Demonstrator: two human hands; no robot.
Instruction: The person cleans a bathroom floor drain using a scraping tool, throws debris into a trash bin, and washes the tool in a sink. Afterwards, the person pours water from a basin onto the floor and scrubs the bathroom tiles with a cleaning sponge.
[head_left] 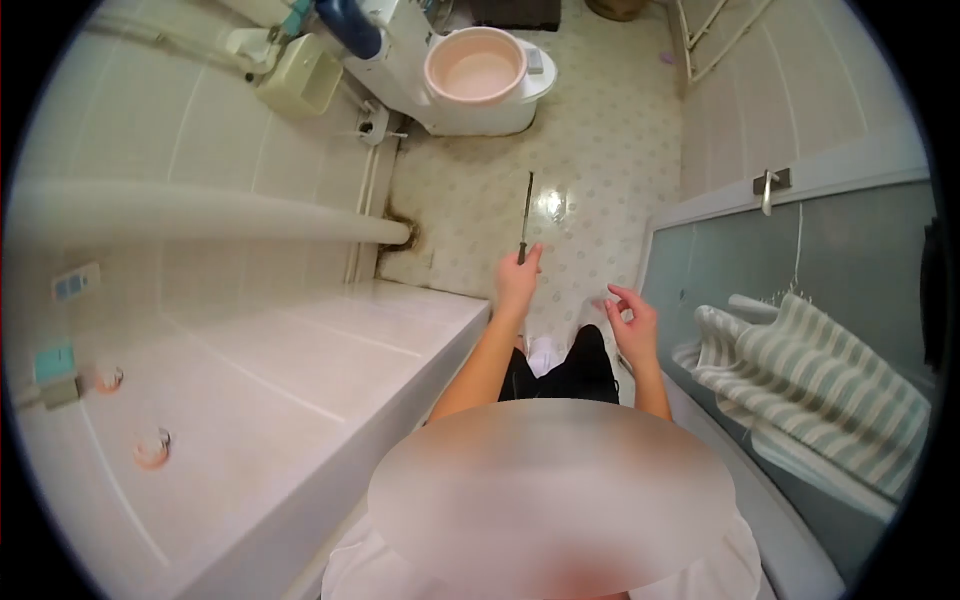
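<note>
My left hand (517, 280) is closed around the dark handle of a thin, long-shafted tool (526, 215), which looks like a screwdriver and points away from me over the tiled floor. To the right, my right hand (633, 322) is raised with its thumb and fingers apart. A faint clear shape shows beside its fingertips, too indistinct to name. Below the hands are my dark-clad legs (565, 375) and a white shoe or sock. The shaft's far end lies over the floor (590, 150) near a bright reflection.
A pink basin (476, 66) rests on the white toilet (490, 118) ahead. A pale pipe (250, 222) crosses on the left above a white ledge (300, 360). On the right are a glass door (850, 260) with a handle and a hanging striped towel (815, 370).
</note>
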